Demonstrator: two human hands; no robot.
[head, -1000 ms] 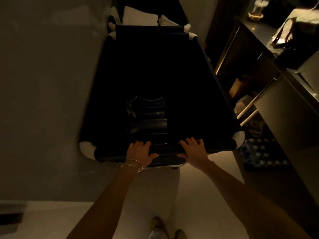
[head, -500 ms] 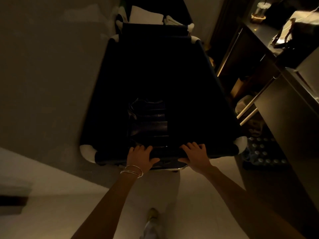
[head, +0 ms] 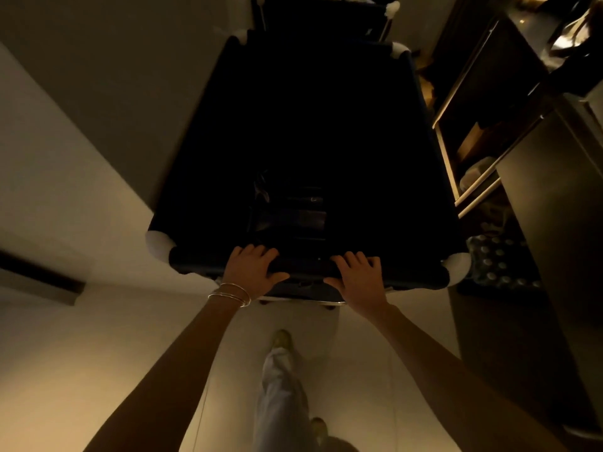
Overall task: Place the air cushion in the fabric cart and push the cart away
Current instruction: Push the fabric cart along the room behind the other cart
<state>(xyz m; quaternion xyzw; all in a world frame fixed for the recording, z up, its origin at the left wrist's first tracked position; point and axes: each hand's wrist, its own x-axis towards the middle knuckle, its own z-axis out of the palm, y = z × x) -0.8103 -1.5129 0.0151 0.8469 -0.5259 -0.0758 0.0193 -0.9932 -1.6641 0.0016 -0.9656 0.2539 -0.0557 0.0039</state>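
Your left hand [head: 253, 270] and right hand [head: 357, 277] grip the fabric cart [head: 202, 177] near rim; the air cushion [head: 290, 212] lies inside, near them; the shelf [head: 456, 151] beside the cart may catch its corner.

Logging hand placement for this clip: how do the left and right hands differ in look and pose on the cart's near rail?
The left hand has thin bangles at its wrist; the right hand has a bare wrist. The left hand sits nearer the cart's left corner, the right hand nearer the middle. Both lie palm-down on the near rail, fingers draped over its edge.
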